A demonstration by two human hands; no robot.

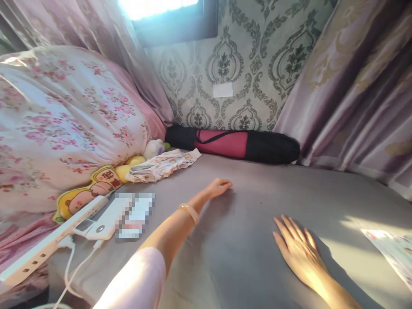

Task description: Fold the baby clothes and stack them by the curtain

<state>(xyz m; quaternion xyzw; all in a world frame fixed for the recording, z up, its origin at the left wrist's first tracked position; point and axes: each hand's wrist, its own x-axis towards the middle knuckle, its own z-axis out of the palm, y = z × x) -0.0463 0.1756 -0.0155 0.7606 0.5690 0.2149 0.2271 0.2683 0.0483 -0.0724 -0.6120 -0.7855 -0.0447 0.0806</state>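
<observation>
A smooth, matte grey cloth sheet (247, 240) spreads flat beneath both hands, running back to the wall, with soft light patches at right. The right hand (296, 251) lies palm down on it, fingers extended and slightly spread. The left hand (219, 188) is over the middle of the sheet, its fingers curled loosely together; whether they pinch anything or touch the cloth, I cannot tell. A glossy, pale rounded bangle (189, 213) circles the left forearm.

Left of that arm, a long white plastic power strip (35, 259) lies at a slant, near a rounded white plastic block (104, 223) with a cable. Beyond them are a flat yellow cartoon-animal cushion (75, 204) and a crumpled, cream patterned cloth (164, 166) with soft folds. A puffy, pink-flowered white fabric mound (74, 116) swells behind. Along the damask-patterned grey wallpaper (254, 68) lies a cylindrical black and deep-pink fabric bag (222, 143) with a thin strap. A satiny mauve curtain (347, 94) hangs in deep pleats at right.
</observation>
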